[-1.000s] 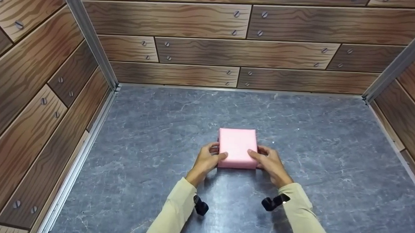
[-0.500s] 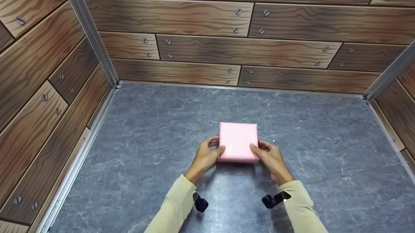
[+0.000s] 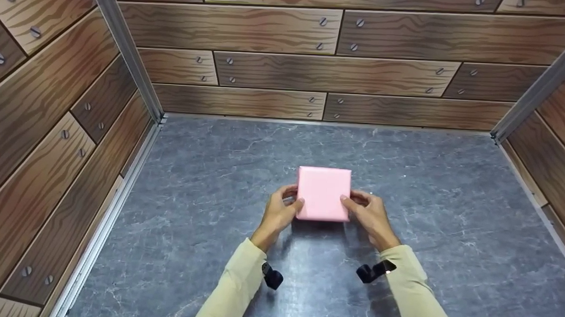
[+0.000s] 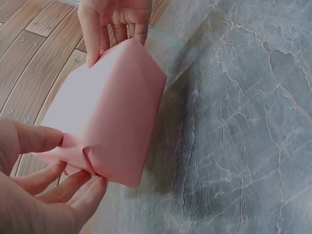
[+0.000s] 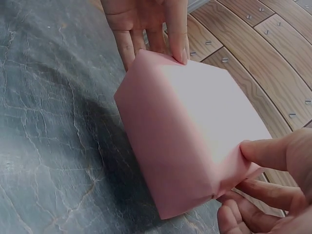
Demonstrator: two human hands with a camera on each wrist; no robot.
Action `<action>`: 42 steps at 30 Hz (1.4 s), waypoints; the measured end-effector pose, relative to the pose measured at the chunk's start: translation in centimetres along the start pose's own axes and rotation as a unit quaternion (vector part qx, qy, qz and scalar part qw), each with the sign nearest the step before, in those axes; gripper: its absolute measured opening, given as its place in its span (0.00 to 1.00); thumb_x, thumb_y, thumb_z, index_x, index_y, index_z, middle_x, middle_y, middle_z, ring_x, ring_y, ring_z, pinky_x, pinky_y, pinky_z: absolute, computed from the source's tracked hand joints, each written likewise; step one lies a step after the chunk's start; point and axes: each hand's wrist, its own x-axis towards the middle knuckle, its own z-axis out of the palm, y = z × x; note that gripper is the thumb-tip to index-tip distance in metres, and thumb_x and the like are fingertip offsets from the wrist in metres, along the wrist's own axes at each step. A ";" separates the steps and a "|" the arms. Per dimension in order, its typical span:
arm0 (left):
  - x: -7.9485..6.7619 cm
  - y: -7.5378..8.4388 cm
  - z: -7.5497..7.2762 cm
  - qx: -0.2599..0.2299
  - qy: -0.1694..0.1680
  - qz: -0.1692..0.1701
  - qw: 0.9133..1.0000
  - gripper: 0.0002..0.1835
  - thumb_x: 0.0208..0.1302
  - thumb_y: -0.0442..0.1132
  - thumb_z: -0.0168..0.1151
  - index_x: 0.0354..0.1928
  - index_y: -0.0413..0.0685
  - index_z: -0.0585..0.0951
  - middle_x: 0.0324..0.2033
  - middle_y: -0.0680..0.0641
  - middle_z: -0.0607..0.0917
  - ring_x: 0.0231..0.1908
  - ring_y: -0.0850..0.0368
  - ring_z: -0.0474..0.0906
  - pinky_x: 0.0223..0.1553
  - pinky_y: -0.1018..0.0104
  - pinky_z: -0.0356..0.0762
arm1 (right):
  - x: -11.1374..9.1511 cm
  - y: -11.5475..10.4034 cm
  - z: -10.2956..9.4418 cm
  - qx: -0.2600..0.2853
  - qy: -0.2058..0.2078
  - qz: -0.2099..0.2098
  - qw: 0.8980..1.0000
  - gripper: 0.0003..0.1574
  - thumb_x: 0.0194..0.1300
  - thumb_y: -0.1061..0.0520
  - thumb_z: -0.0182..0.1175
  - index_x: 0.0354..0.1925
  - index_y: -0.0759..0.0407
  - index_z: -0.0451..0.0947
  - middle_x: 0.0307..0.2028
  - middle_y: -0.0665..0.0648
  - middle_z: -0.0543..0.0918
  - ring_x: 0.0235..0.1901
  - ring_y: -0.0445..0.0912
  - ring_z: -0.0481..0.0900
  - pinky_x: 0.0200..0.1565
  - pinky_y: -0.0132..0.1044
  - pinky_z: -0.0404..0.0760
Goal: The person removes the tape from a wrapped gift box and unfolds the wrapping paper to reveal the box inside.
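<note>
A box wrapped in pink paper (image 3: pixel 324 191) is held between both hands above the grey marbled surface (image 3: pixel 204 193). On its left side the left hand (image 3: pixel 277 213) grips it, thumb over the top edge and fingers against the side. The right hand (image 3: pixel 369 217) holds the opposite side in the same way. Folded paper shows on the box end (image 4: pixel 90 158) by the left fingers in the left wrist view. From the right wrist view, the box's front face (image 5: pixel 161 141) looks smooth, and a dark shadow lies below it.
Wood-plank patterned walls stand at the back (image 3: pixel 267 72), left (image 3: pixel 48 167) and right (image 3: pixel 549 156). Metal strips (image 3: pixel 113 213) run along the edges of the surface. A small black camera (image 3: pixel 272 276) sits on the left wrist, and another (image 3: pixel 375 271) on the right.
Both hands have raised the pink box a little and shifted it slightly away from the person. Over the last half second it has tilted slightly, with less of its front side showing.
</note>
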 end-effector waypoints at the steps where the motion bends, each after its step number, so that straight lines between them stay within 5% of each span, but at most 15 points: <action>1: 0.0 0.0 0.0 0.001 0.001 0.006 1.000 0.21 0.66 0.30 0.62 0.61 0.33 0.77 0.55 0.37 0.82 0.57 0.43 0.79 0.58 0.58 0.78 | 0.0 0.0 0.0 0.005 0.002 0.000 1.000 0.29 0.67 0.59 0.67 0.60 0.76 0.75 0.45 0.63 0.83 0.38 0.40 0.79 0.41 0.30 0.82; 14: -0.2 0.6 -0.1 -0.012 0.010 0.001 1.000 0.21 0.68 0.37 0.61 0.59 0.31 0.77 0.53 0.36 0.84 0.55 0.46 0.81 0.55 0.57 0.80 | -0.2 -0.4 0.0 0.050 0.005 -0.015 0.999 0.24 0.66 0.64 0.65 0.57 0.77 0.75 0.46 0.65 0.84 0.37 0.40 0.82 0.43 0.34 0.84; 24: 0.1 0.4 -0.3 -0.068 -0.024 0.009 0.997 0.26 0.74 0.34 0.51 0.71 0.30 0.67 0.65 0.31 0.75 0.63 0.41 0.74 0.63 0.53 0.75 | -0.2 -0.7 -0.1 0.054 0.006 -0.020 0.998 0.23 0.66 0.71 0.56 0.58 0.79 0.74 0.52 0.70 0.81 0.39 0.40 0.82 0.48 0.35 0.84; 42: -0.4 0.4 -0.5 -0.104 0.005 0.000 0.995 0.22 0.72 0.31 0.48 0.64 0.30 0.73 0.58 0.34 0.80 0.55 0.44 0.80 0.56 0.54 0.80 | 0.0 -1.0 -0.3 0.134 -0.001 0.025 0.991 0.19 0.77 0.64 0.47 0.56 0.79 0.72 0.43 0.60 0.82 0.37 0.44 0.85 0.49 0.37 0.85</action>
